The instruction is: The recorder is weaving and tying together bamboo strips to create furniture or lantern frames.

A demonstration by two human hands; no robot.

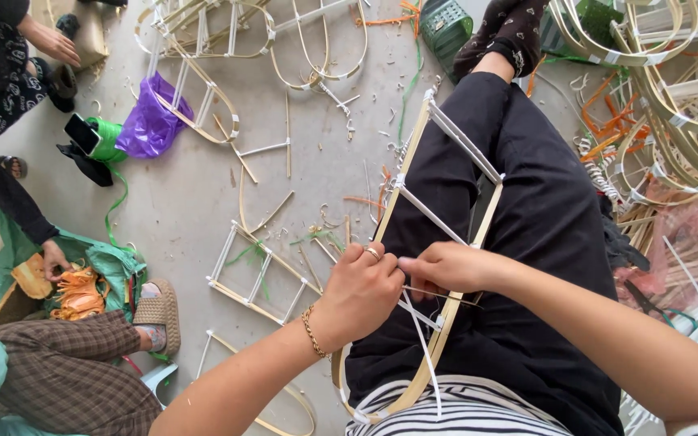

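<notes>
A bamboo frame (410, 145) with white cross rungs lies along my lap, over black trousers. My left hand (359, 292), wearing a ring and a gold bracelet, is closed around the frame's left rail near the middle. My right hand (448, 268) pinches a thin white strip (423, 343) beside it, the two hands touching. The strip trails down toward my striped shirt.
On the concrete floor lie a small ladder-like bamboo piece (258, 274), loose sticks, a purple bag (152, 118) and more curved frames (228, 32). A pile of frames (672, 105) fills the right. Other people sit at left; one person's hand (55, 258) rests by orange strips (79, 294).
</notes>
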